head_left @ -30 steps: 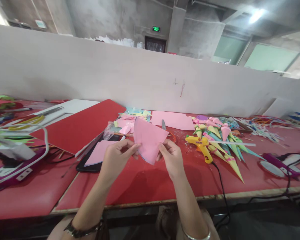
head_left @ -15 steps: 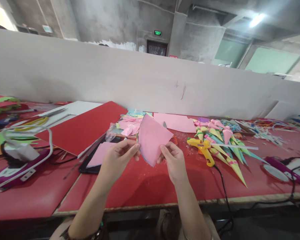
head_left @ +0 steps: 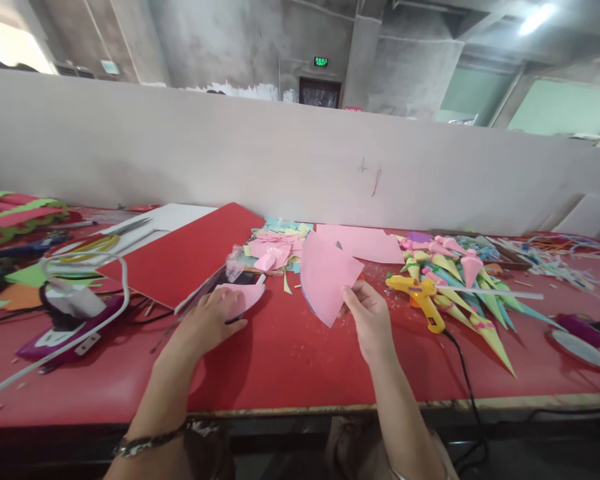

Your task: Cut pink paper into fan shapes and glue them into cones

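A pink fan-shaped paper (head_left: 327,277) is pinched at its lower right edge between the thumb and fingers of my right hand (head_left: 370,317), raised over the red table. My left hand (head_left: 205,323) lies with spread fingers on another pink paper piece (head_left: 243,299), which rests on a dark tray at the left and is partly covered by the hand. Behind the raised paper, a larger pink sheet (head_left: 365,244) lies flat near the partition. Pink scraps (head_left: 273,250) are heaped to the left of it.
A yellow glue gun (head_left: 420,297) lies right of my right hand, beside a pile of paper cones (head_left: 493,333). Red board (head_left: 190,253), scissors with yellow handles (head_left: 93,247) and a purple power strip (head_left: 75,333) are at the left. A white partition (head_left: 280,160) stands behind the table (head_left: 290,360).
My left hand has let go of the raised paper and moved left and down onto the pink piece on the tray. My right hand still holds the paper. The view has shifted slightly.
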Tool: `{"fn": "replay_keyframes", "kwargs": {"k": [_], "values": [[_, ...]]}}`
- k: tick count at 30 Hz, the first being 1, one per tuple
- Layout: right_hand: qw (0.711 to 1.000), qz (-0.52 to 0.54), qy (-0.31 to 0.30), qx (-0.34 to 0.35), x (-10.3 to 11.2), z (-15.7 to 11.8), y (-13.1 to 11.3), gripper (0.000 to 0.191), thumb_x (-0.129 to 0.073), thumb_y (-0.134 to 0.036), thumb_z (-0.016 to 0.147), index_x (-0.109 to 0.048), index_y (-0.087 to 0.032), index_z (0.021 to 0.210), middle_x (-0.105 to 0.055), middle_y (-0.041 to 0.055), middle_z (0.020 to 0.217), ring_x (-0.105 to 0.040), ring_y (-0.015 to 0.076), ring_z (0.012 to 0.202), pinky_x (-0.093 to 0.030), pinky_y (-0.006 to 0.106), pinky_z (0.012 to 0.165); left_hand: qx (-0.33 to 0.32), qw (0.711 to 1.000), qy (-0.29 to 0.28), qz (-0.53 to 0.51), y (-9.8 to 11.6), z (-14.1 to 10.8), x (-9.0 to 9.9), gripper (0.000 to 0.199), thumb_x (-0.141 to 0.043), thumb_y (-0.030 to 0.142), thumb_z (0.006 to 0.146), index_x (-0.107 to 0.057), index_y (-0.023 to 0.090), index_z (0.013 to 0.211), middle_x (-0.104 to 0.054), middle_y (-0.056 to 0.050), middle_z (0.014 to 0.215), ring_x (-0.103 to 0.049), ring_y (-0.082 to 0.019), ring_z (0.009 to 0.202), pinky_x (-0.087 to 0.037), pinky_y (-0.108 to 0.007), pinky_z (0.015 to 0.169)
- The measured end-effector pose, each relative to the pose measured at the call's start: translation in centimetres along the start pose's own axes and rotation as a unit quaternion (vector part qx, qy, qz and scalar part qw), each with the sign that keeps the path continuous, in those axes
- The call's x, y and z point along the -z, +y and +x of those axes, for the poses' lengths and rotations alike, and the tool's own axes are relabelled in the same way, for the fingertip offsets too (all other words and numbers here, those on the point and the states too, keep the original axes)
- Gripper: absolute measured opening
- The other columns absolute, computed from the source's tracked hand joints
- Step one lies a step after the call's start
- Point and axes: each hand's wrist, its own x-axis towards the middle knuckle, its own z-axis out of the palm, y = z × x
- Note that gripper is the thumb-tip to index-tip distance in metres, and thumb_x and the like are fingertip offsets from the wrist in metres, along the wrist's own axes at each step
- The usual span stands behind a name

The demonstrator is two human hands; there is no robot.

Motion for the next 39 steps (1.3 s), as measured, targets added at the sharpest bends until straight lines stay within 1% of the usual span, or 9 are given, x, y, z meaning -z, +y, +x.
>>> {"fn": "replay_keyframes", "kwargs": {"k": [8,13,15,19,23,27,30,34,39], "values": [[1.0,-0.01,0.014,-0.012,0.6,0.2,0.3,0.025,-0.064,-0.041,0.07,-0.054,-0.018,0.067,-0.052,-0.0055,0.05,-0.046,0.008,0.043,-0.038,0.02,0.043,-0.021,0.981,0.097,-0.169,0.3,-0.2,2.1,0.023,-0.043,0.031,0.077,-0.062,0.02,0.081,-0.066,-0.009,0.088,-0.059,-0.027,0.092,-0.043,-0.036,0.081],[0.997,0.011,-0.012,-0.073,1.0,0.4,0.1,0.03,-0.068,-0.044,0.062,-0.053,-0.018,0.064,-0.053,-0.0046,0.054,-0.046,0.0087,0.047,-0.038,0.021,0.046,0.011,0.941,0.115,-0.318,3.1,-1.0,3.4,0.042,-0.033,0.049,0.083,-0.058,0.016,0.083,-0.064,-0.004,0.069,-0.062,-0.024,0.069,-0.048,-0.03,0.06],[0.996,-0.019,-0.037,-0.079,1.1,0.4,0.2,0.031,-0.063,-0.048,0.065,-0.051,-0.019,0.064,-0.051,-0.0048,0.054,-0.046,0.0091,0.048,-0.039,0.021,0.047,0.015,0.908,0.078,-0.412,4.7,-1.2,3.2,0.048,-0.027,0.052,0.085,-0.055,0.015,0.094,-0.065,-0.005,0.071,-0.063,-0.021,0.062,-0.049,-0.029,0.054],[0.977,-0.192,-0.058,-0.074,2.4,0.7,0.5,0.026,-0.053,-0.044,0.071,-0.053,-0.019,0.065,-0.047,-0.0049,0.049,-0.044,0.0101,0.043,-0.035,0.023,0.046,0.08,0.755,-0.032,-0.65,7.0,-1.1,3.0,0.042,-0.041,0.047,0.082,-0.048,0.017,0.111,-0.067,-0.007,0.081,-0.064,-0.02,0.061,-0.052,-0.032,0.051],[0.946,-0.317,-0.005,-0.069,4.0,0.8,0.7,0.008,-0.062,-0.022,0.063,-0.055,-0.019,0.061,-0.049,-0.0022,0.05,-0.049,0.0149,0.051,-0.035,0.026,0.052,0.125,0.707,-0.027,-0.696,7.9,-1.1,2.7,0.039,-0.046,0.043,0.081,-0.049,0.016,0.11,-0.067,-0.007,0.077,-0.064,-0.02,0.059,-0.054,-0.033,0.05],[0.902,-0.431,0.022,0.015,3.4,0.3,0.2,0.032,-0.064,-0.02,0.065,-0.058,-0.02,0.096,-0.06,0.0066,0.085,-0.056,0.0217,0.079,-0.041,0.031,0.067,0.057,0.759,-0.037,-0.647,8.6,-1.4,1.6,0.038,-0.054,0.046,0.075,-0.057,0.017,0.1,-0.067,-0.007,0.085,-0.063,-0.021,0.074,-0.054,-0.032,0.062],[0.939,-0.33,-0.086,0.04,1.8,-0.2,-0.1,0.045,-0.051,-0.031,0.08,-0.043,-0.022,0.123,-0.057,0.0075,0.104,-0.057,0.0167,0.079,-0.044,0.03,0.072,-0.043,0.832,-0.04,-0.552,9.4,-1.5,0.9,0.034,-0.052,0.045,0.076,-0.062,0.018,0.095,-0.067,-0.007,0.092,-0.06,-0.02,0.088,-0.049,-0.03,0.079],[0.935,-0.282,-0.211,0.042,0.7,-0.5,-0.3,0.039,-0.044,-0.024,0.084,-0.046,-0.026,0.122,-0.06,0.0043,0.101,-0.057,0.0163,0.086,-0.042,0.03,0.08,-0.137,0.88,-0.046,-0.452,10.0,-1.2,0.4,0.032,-0.042,0.041,0.082,-0.062,0.021,0.097,-0.066,-0.005,0.096,-0.057,-0.02,0.097,-0.044,-0.027,0.085],[0.912,-0.328,-0.242,0.052,0.5,-0.5,-0.1,0.028,-0.041,-0.013,0.081,-0.06,-0.022,0.1,-0.063,0.0027,0.09,-0.057,0.0168,0.086,-0.041,0.028,0.078,-0.195,0.913,-0.101,-0.343,9.9,-1.0,-0.2,0.027,-0.042,0.04,0.082,-0.058,0.019,0.089,-0.064,-0.002,0.082,-0.057,-0.017,0.073,-0.044,-0.024,0.065]]}}
